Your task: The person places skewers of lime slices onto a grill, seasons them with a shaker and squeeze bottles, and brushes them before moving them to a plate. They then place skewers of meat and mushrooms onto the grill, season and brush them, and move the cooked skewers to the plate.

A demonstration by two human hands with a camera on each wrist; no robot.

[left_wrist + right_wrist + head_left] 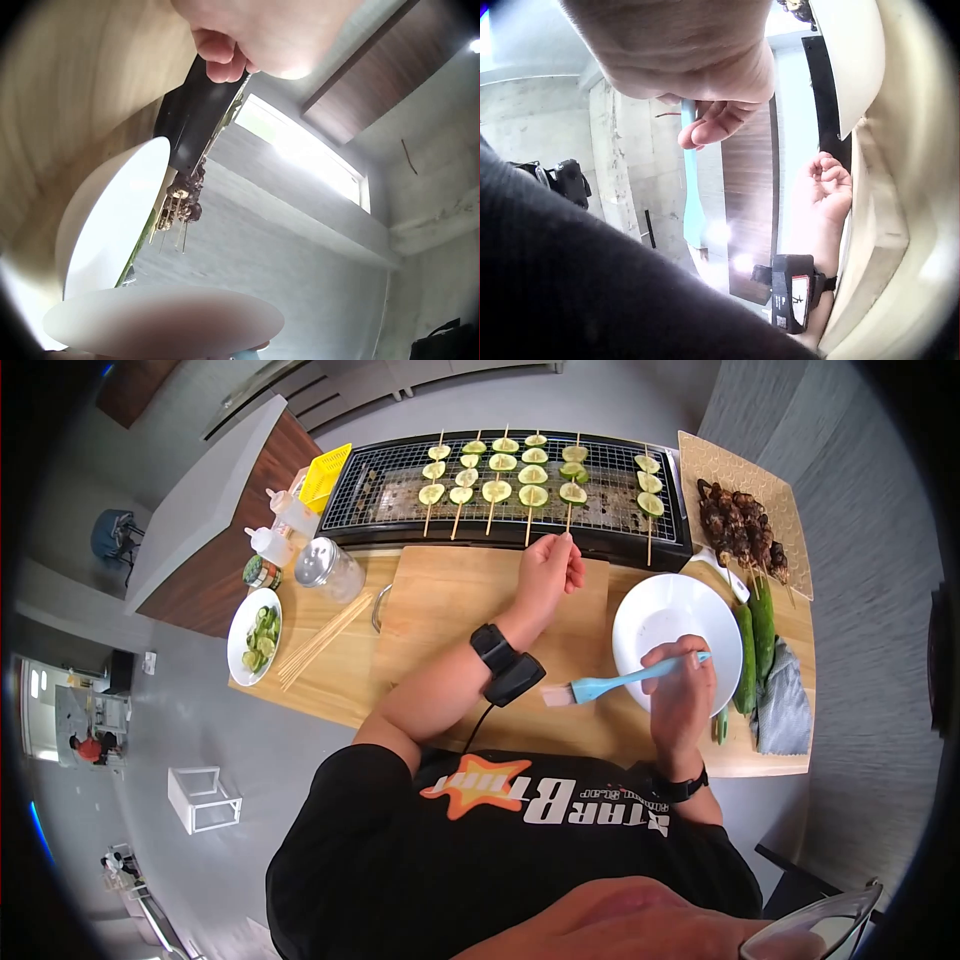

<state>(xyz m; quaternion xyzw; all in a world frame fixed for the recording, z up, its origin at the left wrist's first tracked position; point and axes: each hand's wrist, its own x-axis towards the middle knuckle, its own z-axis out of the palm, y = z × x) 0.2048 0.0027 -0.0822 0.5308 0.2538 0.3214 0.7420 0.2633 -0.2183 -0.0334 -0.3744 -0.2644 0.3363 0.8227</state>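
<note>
My left hand (548, 572) reaches over the cutting board (450, 595) to the grill's near edge. Its fingers are curled, pinching the stick end of a skewer of green vegetable slices (573, 492) lying on the grill (380, 490). My right hand (683, 695) holds a light blue basting brush (622, 680) by its handle, over the near side of the white bowl (632, 610). The brush's pale bristles point left, toward the board. Several more slice skewers lie across the grill. The right wrist view shows the brush (695, 202) hanging below curled fingers.
Browned meat skewers (740, 525) lie on a patterned board at right, with whole cucumbers (762, 625) and a grey cloth (783, 705) nearer. At left are a plate of slices (250, 662), bare sticks (325, 640), a glass jar (340, 575), squeeze bottles (270, 545) and a yellow basket (322, 478).
</note>
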